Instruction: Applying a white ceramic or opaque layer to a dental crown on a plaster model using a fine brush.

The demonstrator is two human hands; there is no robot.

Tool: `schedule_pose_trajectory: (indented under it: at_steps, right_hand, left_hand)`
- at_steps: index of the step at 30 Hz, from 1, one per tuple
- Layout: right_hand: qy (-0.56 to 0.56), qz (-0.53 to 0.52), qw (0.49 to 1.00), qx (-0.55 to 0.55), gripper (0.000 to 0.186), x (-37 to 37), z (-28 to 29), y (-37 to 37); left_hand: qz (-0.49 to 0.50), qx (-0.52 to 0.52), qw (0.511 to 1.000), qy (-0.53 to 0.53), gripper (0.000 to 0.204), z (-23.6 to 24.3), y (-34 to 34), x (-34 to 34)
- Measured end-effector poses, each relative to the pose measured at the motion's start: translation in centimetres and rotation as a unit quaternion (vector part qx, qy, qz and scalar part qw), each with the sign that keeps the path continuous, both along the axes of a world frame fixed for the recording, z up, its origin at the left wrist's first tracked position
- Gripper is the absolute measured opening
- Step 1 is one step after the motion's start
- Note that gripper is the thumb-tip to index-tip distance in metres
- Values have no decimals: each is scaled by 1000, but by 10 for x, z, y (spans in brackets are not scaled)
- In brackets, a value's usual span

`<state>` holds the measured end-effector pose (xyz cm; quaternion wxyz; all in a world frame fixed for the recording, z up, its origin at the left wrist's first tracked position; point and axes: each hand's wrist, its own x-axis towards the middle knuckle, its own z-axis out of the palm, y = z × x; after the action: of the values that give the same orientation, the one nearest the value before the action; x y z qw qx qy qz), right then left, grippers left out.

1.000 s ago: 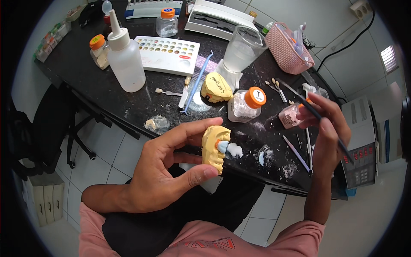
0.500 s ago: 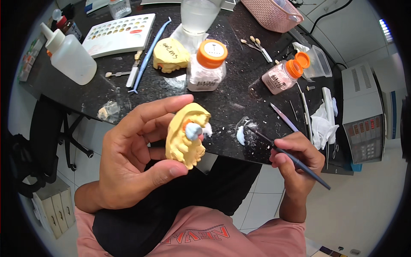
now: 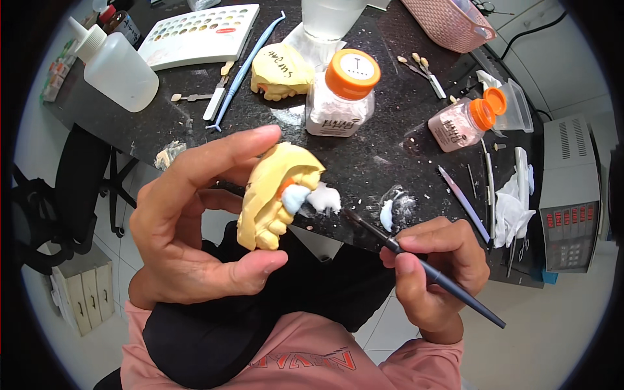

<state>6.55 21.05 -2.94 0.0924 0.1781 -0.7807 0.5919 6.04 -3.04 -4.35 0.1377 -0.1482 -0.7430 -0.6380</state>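
My left hand (image 3: 188, 221) grips a yellow plaster dental model (image 3: 276, 172) by its edges, fingers above and thumb below, teeth facing right. A pale blue lump of porcelain paste (image 3: 296, 198) sits among its teeth, with an orange patch beside it. My right hand (image 3: 442, 270) pinches a dark brush (image 3: 448, 283) whose tip points at the model and stays apart from it. On the black bench lie a white powdery patch (image 3: 324, 198) just right of the model and a light blue smear of paste (image 3: 387, 214) beyond the brush.
An orange-capped powder jar (image 3: 339, 107) and a second yellow model (image 3: 279, 71) stand behind my hands. An open jar (image 3: 458, 127), a purple-handled tool (image 3: 465, 203) and crumpled tissue (image 3: 513, 211) lie right. A squeeze bottle (image 3: 120, 78), shade palette (image 3: 198, 39) and blue tool (image 3: 247, 75) lie left.
The brush has moved left from the blue smear toward the model. My left hand has tilted the model, and the whole view has shifted slightly.
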Motion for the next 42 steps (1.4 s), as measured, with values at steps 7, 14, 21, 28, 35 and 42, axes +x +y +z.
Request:
schedule_pose_trajectory:
  at_steps: [7,14,21,28,35,42]
  right_hand:
    - [-12,-15,1000,12,18,-1,-2,-1]
    - [19,-2,1000,14,19,1,4,-2]
    - [2,-39,991,-128,17,-1,16,4]
    - [13,-20,994,-102,16,-30,42,16]
    - [153,-34,978,136,26,-143,117,-24]
    - [199,10,898,392,24,-211,106,-57]
  left_hand:
    - [14,59,997,-42,92,0,-5,-1]
    - [-87,75,991,-68,84,1,-3,-5]
    - [-127,215,959,-135,89,5,-2,-4]
    - [-85,233,963,-106,74,9,-2,-3]
    - [-145,279,945,-86,49,3,-14,-2]
    - [-193,284,936,-78,48,3,-22,-4]
